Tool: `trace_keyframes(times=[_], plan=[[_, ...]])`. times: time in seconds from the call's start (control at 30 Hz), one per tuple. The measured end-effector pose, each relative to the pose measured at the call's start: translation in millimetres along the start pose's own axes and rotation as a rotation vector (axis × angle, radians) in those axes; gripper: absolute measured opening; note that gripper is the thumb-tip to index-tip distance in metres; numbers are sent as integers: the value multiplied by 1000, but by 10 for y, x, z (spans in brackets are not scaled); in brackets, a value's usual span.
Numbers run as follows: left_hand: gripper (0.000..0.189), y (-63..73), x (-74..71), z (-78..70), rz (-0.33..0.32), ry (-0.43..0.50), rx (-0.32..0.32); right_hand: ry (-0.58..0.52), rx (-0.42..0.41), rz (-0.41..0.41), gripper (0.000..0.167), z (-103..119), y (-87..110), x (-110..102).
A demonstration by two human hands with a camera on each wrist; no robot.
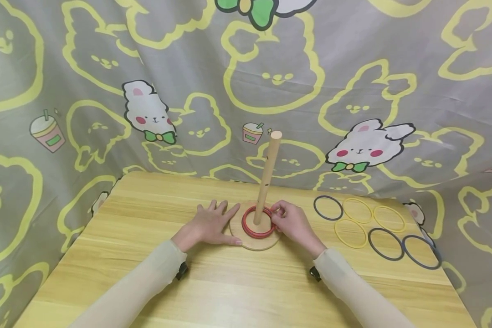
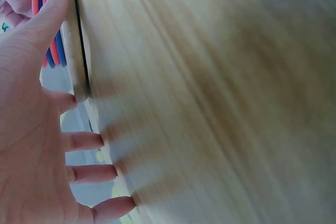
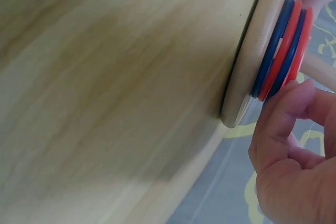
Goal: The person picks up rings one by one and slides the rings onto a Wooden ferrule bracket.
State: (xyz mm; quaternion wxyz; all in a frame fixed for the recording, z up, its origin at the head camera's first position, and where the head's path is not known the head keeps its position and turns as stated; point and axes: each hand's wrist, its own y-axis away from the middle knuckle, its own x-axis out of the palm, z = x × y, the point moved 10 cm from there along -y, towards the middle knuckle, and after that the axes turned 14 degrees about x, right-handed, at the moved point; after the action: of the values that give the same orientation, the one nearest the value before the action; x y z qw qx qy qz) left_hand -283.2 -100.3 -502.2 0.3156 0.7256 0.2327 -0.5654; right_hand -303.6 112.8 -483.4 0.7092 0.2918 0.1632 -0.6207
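A round wooden base [image 1: 258, 247] with an upright wooden post [image 1: 268, 175] stands on the table. Around the post, flat on the base, lies a stack of several rings, red and blue by turns, with a red ring [image 3: 301, 45] on top. My left hand [image 1: 210, 224] is spread at the base's left side, its thumb resting on the rim and its other fingertips on the tabletop. On the stack's right side, my right hand [image 1: 294, 225] pinches the top red ring between thumb and curled fingers; the fingertips' exact hold is partly hidden.
To the right on the wooden table [image 1: 229, 291] lie several loose rings: yellow ones such as the near yellow ring [image 1: 336, 233], and dark blue ones such as the far blue ring [image 1: 315, 207]. A patterned curtain [image 1: 197, 68] hangs behind and beside the table.
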Motion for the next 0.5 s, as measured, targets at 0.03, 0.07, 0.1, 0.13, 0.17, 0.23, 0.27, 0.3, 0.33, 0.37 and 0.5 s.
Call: trace_keyframes(times=[0.03, 0.07, 0.1, 0.13, 0.17, 0.23, 0.27, 0.3, 0.33, 0.37, 0.5], plan=[[119, -2, 1, 0, 0, 0, 0, 10, -5, -2, 20, 2, 0, 1], [119, -4, 3, -1, 0, 1, -1, 18, -7, -5, 19, 2, -2, 0], [119, -7, 6, 0, 0, 0, -1, 21, -9, -6, 19, 4, -1, -2], [119, -7, 8, 1, 0, -1, -1, 23, -12, -8, 19, 7, 1, -5], [118, -6, 10, -1, 3, -3, -1, 24, -12, -11, 19, 8, 3, -10], [118, -5, 10, -4, 3, -3, 1, 18, -7, -14, 20, 7, 8, -22], [118, -4, 7, -6, 0, -3, 3, 13, -2, -15, 21, 4, 13, -29], [118, -3, 1, -10, -3, 1, 5, 5, 4, -16, 21, 0, 19, -37], [118, -3, 6, -9, 1, 1, 4, 1, 8, -19, 22, -4, 26, -47], [118, -1, 8, -8, -1, 1, 4, -4, 13, -22, 22, -9, 32, -57], [119, -8, 35, 11, -3, 10, 1, -36, 19, -39, 23, -35, 66, -117]])
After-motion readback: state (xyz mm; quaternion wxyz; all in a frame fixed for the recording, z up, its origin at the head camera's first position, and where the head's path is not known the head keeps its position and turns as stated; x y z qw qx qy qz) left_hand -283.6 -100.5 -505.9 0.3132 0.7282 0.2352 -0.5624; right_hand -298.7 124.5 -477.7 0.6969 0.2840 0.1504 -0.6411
